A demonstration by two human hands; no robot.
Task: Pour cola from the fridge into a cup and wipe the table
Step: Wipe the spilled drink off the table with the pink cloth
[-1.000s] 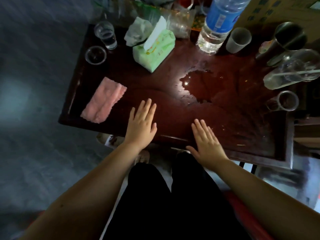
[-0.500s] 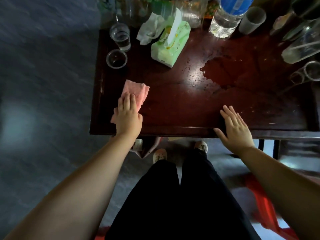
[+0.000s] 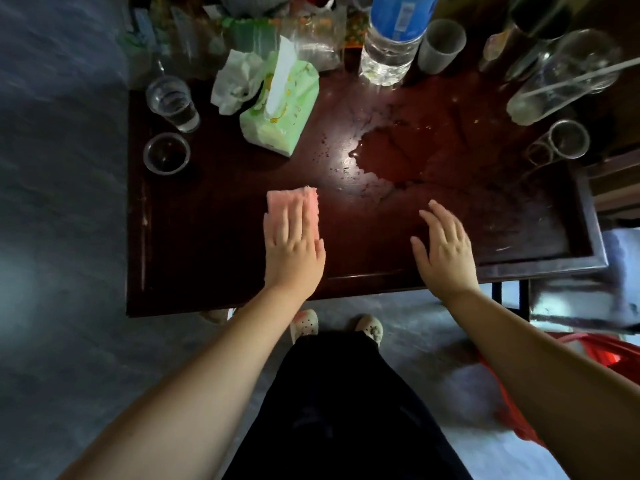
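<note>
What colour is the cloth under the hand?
Pink; the cloth shows best in the head view.

Single head-worn wide-angle view, looking steeply down and forward from above a standing person's own legs and feet. Close over the near edge of a dark wooden table, with both forearms reaching in from the bottom corners. Takes in nearly the whole tabletop (far items cut off at the top edge), plus grey floor to the left. No second view to overlap.
</note>
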